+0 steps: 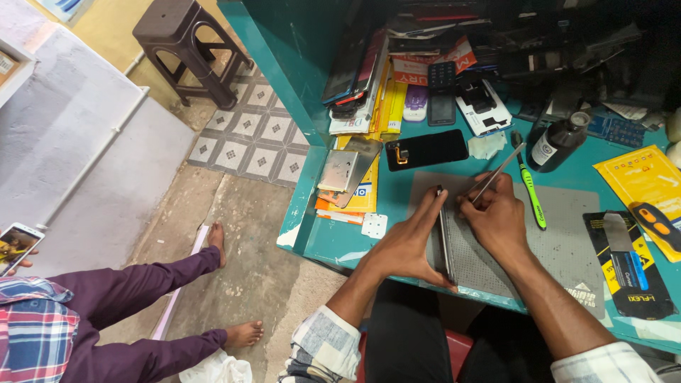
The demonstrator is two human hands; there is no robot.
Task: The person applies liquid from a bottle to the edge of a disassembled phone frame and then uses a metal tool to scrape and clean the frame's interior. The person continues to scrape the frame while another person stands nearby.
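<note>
My left hand (408,241) grips a thin phone (445,237) stood on its long edge on the grey work mat (567,241). My right hand (496,216) presses against the phone's other side and holds metal tweezers (499,170) that point up and away. A green-handled tool (530,184) lies on the mat just right of that hand.
A black phone panel (425,149), a metal plate (339,170), a dark bottle (557,142), yellow packets (642,177) and stacked phones and cartons (369,78) crowd the teal bench (319,234). A seated person in purple trousers (135,298) holds a phone (15,245) at left. A brown stool (184,42) stands behind.
</note>
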